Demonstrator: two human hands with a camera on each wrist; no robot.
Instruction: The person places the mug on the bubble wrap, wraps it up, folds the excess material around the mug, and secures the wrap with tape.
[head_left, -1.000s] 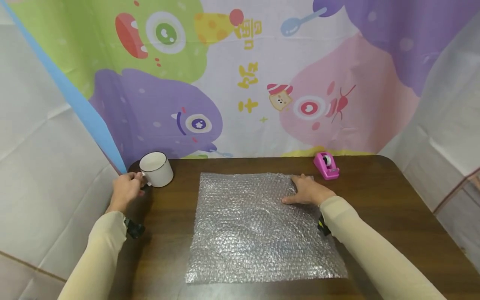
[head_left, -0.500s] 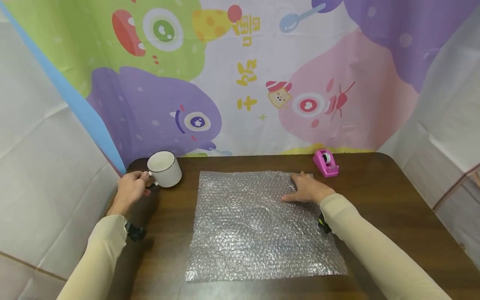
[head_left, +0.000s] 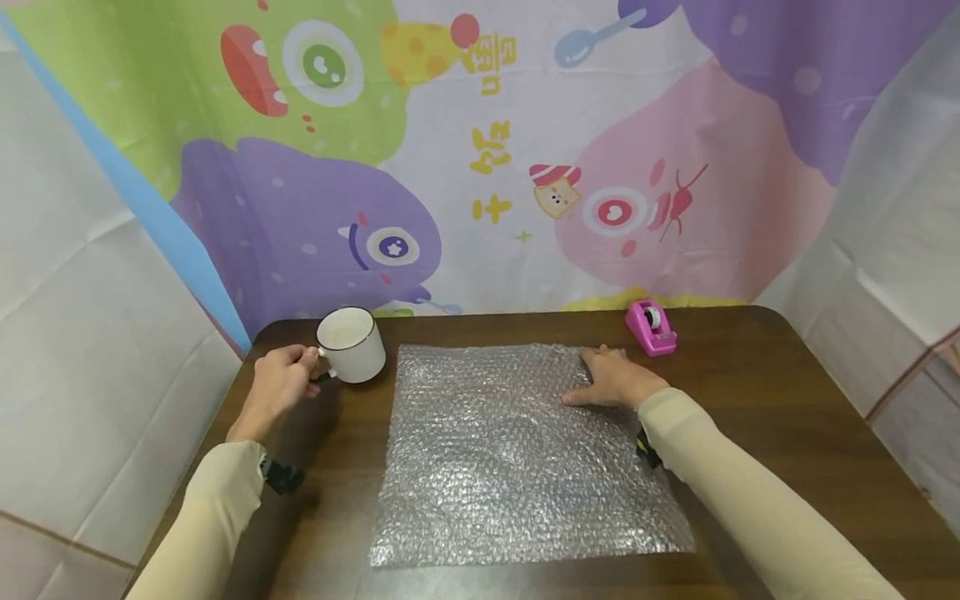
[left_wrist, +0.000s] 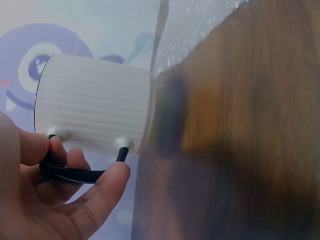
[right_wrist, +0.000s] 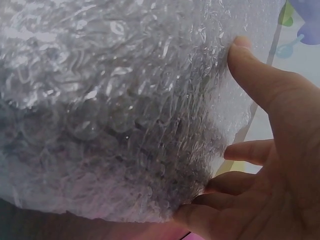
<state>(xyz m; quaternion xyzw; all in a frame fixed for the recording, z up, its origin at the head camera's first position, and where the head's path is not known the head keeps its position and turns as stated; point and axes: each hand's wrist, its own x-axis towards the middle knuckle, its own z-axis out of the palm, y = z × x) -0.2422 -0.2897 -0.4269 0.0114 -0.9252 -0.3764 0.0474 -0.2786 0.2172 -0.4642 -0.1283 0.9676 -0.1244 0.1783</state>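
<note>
A white enamel mug (head_left: 358,352) with a dark rim stands upright at the back left of the table, left of the bubble wrap. My left hand (head_left: 279,385) holds it by its handle; in the left wrist view the fingers curl round the black handle (left_wrist: 75,174), and a dark shadow shows below the mug's base. A sheet of clear bubble wrap (head_left: 517,467) lies flat in the middle. On its far right corner rests my right hand (head_left: 617,379), thumb and fingers spread, fingertips at the sheet's edge in the right wrist view.
A pink tape dispenser (head_left: 651,327) with a roll of tape stands at the back right, beyond my right hand. The brown wooden table (head_left: 780,433) meets a cartoon-printed curtain (head_left: 495,267) at the back. Pale sheeting (head_left: 97,317) hangs on both sides.
My left hand has carried the mug rightward, toward the bubble wrap's far left corner. My right hand and the bubble wrap have stayed in place.
</note>
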